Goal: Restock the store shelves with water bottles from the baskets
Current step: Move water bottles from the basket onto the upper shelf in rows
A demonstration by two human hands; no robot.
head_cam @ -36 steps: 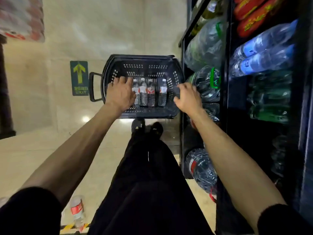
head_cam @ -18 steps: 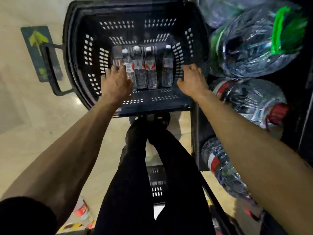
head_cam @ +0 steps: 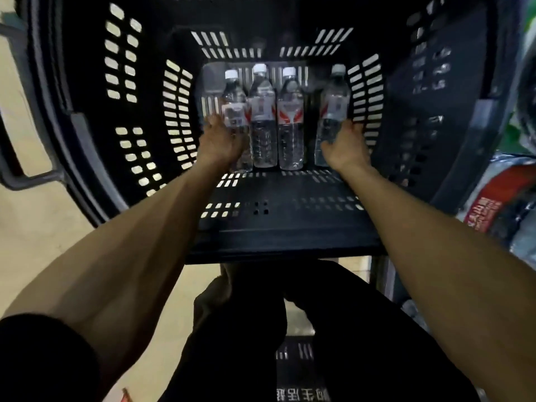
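A black plastic basket (head_cam: pixel 87 126) fills the view, with several clear water bottles lying side by side on its bottom, white caps away from me. My left hand (head_cam: pixel 219 143) reaches in and wraps the lower part of the leftmost bottle (head_cam: pixel 233 105). My right hand (head_cam: pixel 346 147) has thumb and fingers on either side of the rightmost bottle (head_cam: pixel 335 103). Two bottles with red-and-white labels (head_cam: pixel 262 111) (head_cam: pixel 290 117) lie untouched between my hands.
The basket's grey handle (head_cam: pixel 17 175) sticks out at the left over the beige floor. Large wrapped water jugs (head_cam: pixel 499 210) sit on the dark shelf at the right. My legs in black trousers are below, above another dark crate (head_cam: pixel 298 367).
My head has come much closer to the basket. Both hands went from its near rim down to the bottom and closed around the two outer bottles.
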